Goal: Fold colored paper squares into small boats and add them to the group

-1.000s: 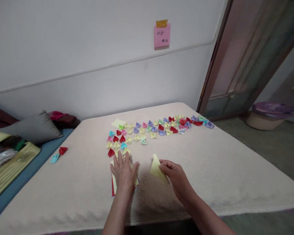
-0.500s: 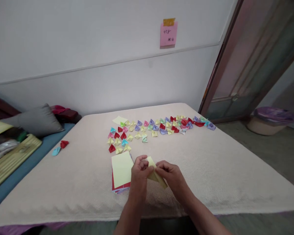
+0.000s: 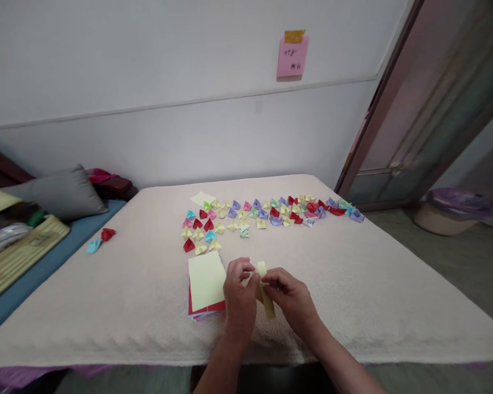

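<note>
Between the fingertips of the left hand and right hand, a folded yellow paper is being pinched, beside a paper stack, with small folded shapes being borne by the cream cloth beyond.

My left hand and right hand hide part of the folded yellow paper from me. The top sheet covers most of the paper pile. I can't read the lower marks on the pink note; they're too small. The left edge cuts off the yellow tray.
</note>
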{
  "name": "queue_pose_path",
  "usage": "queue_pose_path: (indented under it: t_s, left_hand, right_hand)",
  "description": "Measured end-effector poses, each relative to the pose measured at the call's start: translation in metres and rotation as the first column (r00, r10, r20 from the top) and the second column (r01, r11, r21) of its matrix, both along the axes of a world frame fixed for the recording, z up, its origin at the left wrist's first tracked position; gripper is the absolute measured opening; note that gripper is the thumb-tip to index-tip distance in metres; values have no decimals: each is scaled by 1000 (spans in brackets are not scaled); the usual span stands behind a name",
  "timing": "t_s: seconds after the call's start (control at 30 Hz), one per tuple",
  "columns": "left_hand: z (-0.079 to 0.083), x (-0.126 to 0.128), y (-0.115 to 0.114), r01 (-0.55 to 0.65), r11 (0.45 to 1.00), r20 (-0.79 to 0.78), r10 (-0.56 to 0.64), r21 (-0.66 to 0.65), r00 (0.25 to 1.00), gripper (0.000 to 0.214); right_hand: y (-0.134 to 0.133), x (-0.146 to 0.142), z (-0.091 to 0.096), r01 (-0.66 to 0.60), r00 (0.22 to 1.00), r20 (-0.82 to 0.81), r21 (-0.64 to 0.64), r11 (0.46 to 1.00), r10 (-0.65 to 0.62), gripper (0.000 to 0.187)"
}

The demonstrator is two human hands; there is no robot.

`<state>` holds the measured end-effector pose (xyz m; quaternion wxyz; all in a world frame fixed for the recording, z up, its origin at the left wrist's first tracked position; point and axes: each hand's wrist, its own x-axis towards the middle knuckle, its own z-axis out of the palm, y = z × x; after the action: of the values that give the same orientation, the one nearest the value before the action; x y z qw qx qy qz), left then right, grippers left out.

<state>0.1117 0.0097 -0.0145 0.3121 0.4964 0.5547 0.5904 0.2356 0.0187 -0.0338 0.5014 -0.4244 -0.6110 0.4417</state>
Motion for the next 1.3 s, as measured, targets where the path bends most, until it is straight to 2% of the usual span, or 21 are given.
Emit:
queue_pose_path:
  t_s: [0.17,0.43,0.67,0.87,1.1,1.3]
  left_hand:
    - [1,-2,1,-35,997,-43,38,65,998,10]
    - [0,-4,4,-37,999,-3,37,33,999,9]
    - [5,-2,2,5,993,65,3,-121,998,10]
    - [2,-2,3,10,997,12,-10,-70,1000,6]
    - [0,0,3,33,993,65,-25,-112,998,5]
    - [-3,-2,4,1,990,-21,-4,-141,1000,4]
  right_hand:
    - [-4,-3,3,-39,992,127,101,994,26,16]
    - [-7,-2,2,-63,968,249,185,981,15,14]
    - [-8,-2,4,-79,952,305,244,967,1,16]
    - [-9,-3,6,-84,940,340,303,949,-26,16]
    - [-7,-5,-4,-104,923,382,390,915,-58,26]
    - [-7,-7,-18,-118,875,465,470,875,-132,34]
